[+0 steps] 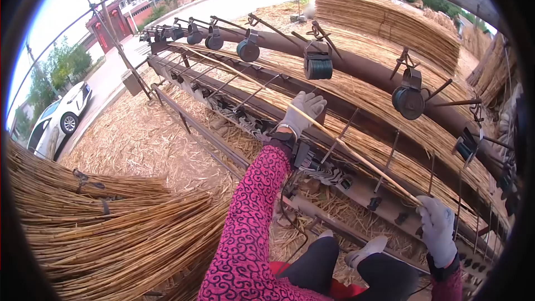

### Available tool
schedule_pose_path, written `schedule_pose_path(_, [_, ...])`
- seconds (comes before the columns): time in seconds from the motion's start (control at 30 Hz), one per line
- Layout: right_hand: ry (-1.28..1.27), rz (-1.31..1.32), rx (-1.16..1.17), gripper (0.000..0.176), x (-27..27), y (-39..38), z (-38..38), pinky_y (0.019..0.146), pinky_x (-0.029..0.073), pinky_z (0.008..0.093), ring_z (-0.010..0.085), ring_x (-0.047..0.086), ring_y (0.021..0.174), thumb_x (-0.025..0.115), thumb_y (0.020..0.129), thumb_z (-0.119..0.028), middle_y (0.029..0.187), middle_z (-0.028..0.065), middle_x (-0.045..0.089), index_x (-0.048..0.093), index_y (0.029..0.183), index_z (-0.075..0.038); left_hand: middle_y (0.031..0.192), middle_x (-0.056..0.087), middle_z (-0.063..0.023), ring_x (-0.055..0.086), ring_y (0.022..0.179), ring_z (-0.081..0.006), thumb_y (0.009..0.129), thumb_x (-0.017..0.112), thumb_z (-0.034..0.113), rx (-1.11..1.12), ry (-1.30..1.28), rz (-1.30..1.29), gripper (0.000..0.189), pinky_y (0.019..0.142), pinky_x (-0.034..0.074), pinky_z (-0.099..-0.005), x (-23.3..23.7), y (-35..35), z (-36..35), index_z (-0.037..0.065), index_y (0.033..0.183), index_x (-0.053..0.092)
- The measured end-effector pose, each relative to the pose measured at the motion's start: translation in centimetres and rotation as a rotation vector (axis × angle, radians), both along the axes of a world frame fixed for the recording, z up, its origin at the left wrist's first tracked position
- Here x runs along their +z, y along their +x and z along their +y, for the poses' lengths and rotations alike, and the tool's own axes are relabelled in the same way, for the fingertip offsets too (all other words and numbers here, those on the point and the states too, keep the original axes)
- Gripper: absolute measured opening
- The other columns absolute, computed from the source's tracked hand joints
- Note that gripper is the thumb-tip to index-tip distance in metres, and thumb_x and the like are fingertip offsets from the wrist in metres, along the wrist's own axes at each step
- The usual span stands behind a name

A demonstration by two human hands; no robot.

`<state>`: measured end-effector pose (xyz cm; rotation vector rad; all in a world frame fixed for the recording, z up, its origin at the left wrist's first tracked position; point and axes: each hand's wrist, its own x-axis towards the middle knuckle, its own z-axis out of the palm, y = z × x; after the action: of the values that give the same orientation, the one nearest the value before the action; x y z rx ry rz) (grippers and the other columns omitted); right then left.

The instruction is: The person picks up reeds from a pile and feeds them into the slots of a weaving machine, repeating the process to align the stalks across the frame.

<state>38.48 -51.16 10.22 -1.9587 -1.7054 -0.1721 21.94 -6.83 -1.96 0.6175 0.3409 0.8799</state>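
My left hand (304, 112), in a grey work glove, is at the middle of a long metal reed-mat frame (356, 181). Its fingers are bent around a pale reed stalk (368, 163), which crosses the glove; the fingertips are partly hidden. My right hand (438, 231), also gloved, is closed on the stalk's near end at the lower right. The stalk slants over the thin metal rods of the frame toward the far left. Behind it, a mat of laid reeds (362, 100) runs under a thick pipe hung with wire spools (318, 62).
Bundled reeds (128, 223) lie at the lower left. A large reed stack (384, 25) stands behind the frame. Chopped straw (128, 145) covers the ground. A white car (58, 117) is parked at left. My feet are close below the frame, near a dark cable (298, 226).
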Motion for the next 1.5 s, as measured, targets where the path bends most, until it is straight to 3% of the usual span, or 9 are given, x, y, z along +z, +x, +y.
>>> schedule_pose_path(0.2, [-0.008,-0.258,-0.100,0.015,-1.5,5.8,-5.9,0.067,0.043,0.0394,0.0295,0.057,0.074,0.060,0.082,-0.001,0.080,0.0100,0.057,0.060,0.095,-0.007,0.126,0.059,-0.0131,0.061,0.102,-0.0247,0.094,0.022,0.068,0.116,-0.122,-0.348,0.075,0.049,0.040,-0.0241,0.2,-7.0,-0.8,0.004,0.119,0.052])
schedule_pose_path(0.4, [-0.218,-0.529,-0.486,0.016,-3.9,17.2,-23.5,0.082,0.042,0.0434,0.0339,0.055,0.090,0.057,0.080,-0.005,0.091,0.0129,0.059,0.057,0.096,-0.006,0.097,0.063,-0.0051,0.063,0.090,-0.0193,0.102,0.045,0.021,0.118,-0.057,-0.102,0.021,0.060,0.052,-0.0235,0.7,-5.7,-1.7,0.005,0.108,0.056])
schedule_pose_path(0.53, [-0.151,-0.345,-0.304,0.021,-1.8,9.0,-15.9,0.084,0.043,0.0416,0.0289,0.058,0.086,0.061,0.080,-0.012,0.086,0.0081,0.060,0.058,0.101,-0.009,0.109,0.064,-0.0087,0.061,0.106,-0.0257,0.101,0.047,0.019,-0.260,-0.016,-0.248,0.020,0.084,0.053,-0.0351,2.1,3.6,-20.0,0.006,0.112,0.055])
schedule_pose_path(0.67, [-0.394,-0.298,-0.370,0.019,-3.6,10.7,-18.2,0.078,0.044,0.0428,0.0289,0.060,0.083,0.061,0.082,-0.013,0.084,0.0081,0.061,0.059,0.101,-0.010,0.114,0.060,-0.0118,0.055,0.115,-0.0304,0.101,0.047,0.022,-0.549,-0.114,-0.124,0.023,0.077,0.052,-0.0340,1.6,7.4,-28.1,0.003,0.112,0.055])
schedule_pose_path(0.9, [-0.554,-0.712,-1.300,0.010,-4.9,27.5,-46.9,0.073,0.047,0.0437,0.0339,0.060,0.087,0.058,0.080,-0.008,0.092,0.0133,0.059,0.065,0.087,-0.006,0.106,0.062,-0.0125,0.061,0.097,-0.0242,0.101,0.047,0.024,-0.318,-0.060,0.024,0.021,0.069,0.054,-0.0307,4.5,7.4,-20.5,0.005,0.100,0.056])
schedule_pose_path(1.0, [-0.476,-0.734,-1.373,0.017,-7.3,34.7,-57.5,0.076,0.048,0.0452,0.0349,0.060,0.092,0.054,0.085,-0.008,0.097,0.0128,0.058,0.065,0.098,-0.010,0.110,0.059,-0.0143,0.061,0.099,-0.0272,0.100,0.048,0.021,-0.410,-0.086,0.085,0.020,0.073,0.056,-0.0349,4.8,9.7,-23.1,0.003,0.103,0.054])
schedule_pose_path(1.1, [-0.354,-0.512,-1.180,0.016,-3.3,27.9,-45.0,0.078,0.048,0.0444,0.0368,0.059,0.097,0.055,0.085,-0.009,0.103,0.0146,0.059,0.061,0.100,-0.006,0.116,0.055,-0.0204,0.059,0.105,-0.0345,0.101,0.047,0.021,-0.640,-0.289,0.139,0.022,0.083,0.058,-0.0427,4.3,15.3,-30.2,0.001,0.111,0.049])
schedule_pose_path(1.33, [0.033,-0.492,-0.992,0.034,-3.5,24.7,-37.9,0.092,0.046,0.0413,0.0371,0.055,0.114,0.061,0.085,-0.010,0.127,0.0179,0.054,0.055,0.118,-0.003,0.113,0.055,-0.0239,0.058,0.108,-0.0377,0.102,0.043,0.021,-0.653,-0.413,0.113,0.024,0.093,0.054,-0.0485,2.6,26.5,-39.3,-0.002,0.110,0.047])
schedule_pose_path(1.5, [0.052,-0.174,-0.793,0.024,-6.0,18.0,-37.8,0.088,0.047,0.0398,0.0359,0.057,0.106,0.061,0.084,-0.006,0.120,0.0172,0.056,0.057,0.108,-0.002,0.108,0.055,-0.0243,0.061,0.100,-0.0399,0.102,0.041,0.021,-0.646,-0.428,0.105,0.026,0.089,0.056,-0.0502,1.5,32.3,-41.5,-0.004,0.108,0.046])
